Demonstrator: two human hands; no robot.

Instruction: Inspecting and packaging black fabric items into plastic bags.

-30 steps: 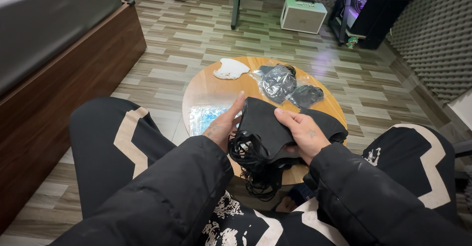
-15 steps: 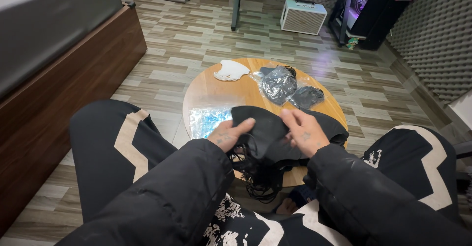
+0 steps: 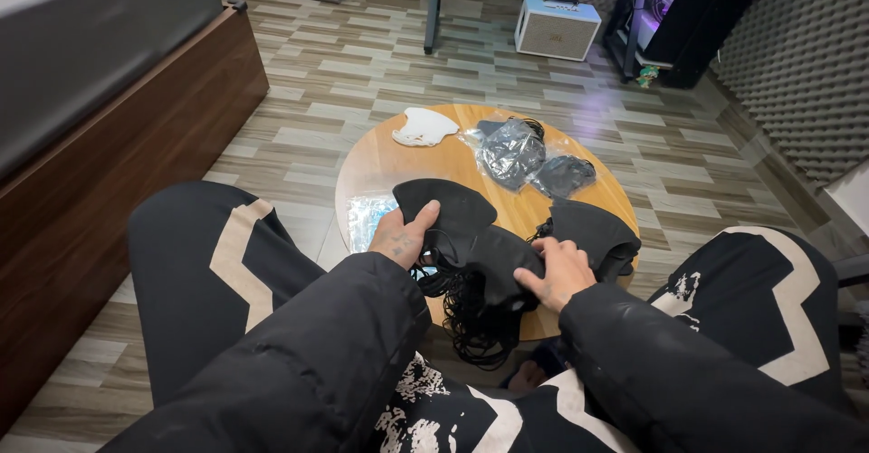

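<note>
A small round wooden table [image 3: 416, 168] stands between my knees. On its near edge lies a pile of black face masks [image 3: 493, 263] with tangled black ear loops hanging over the rim. My left hand [image 3: 405, 233] pinches one black mask [image 3: 444, 207] and holds it out to the left of the pile. My right hand [image 3: 557, 272] presses down on the pile, fingers curled over it. Another black mask [image 3: 593, 231] lies just right of that hand.
A white mask [image 3: 424, 127] lies at the table's far edge. Two clear bags of black masks [image 3: 511, 152] [image 3: 563, 175] sit behind the pile, and a clear wrapper [image 3: 367, 218] at the left. A dark wooden cabinet [image 3: 109, 145] stands left; a white speaker box [image 3: 556, 28] farther off.
My left hand has drawn one black mask away from the pile toward the left. My right hand has shifted onto the remaining masks and holds them down.
</note>
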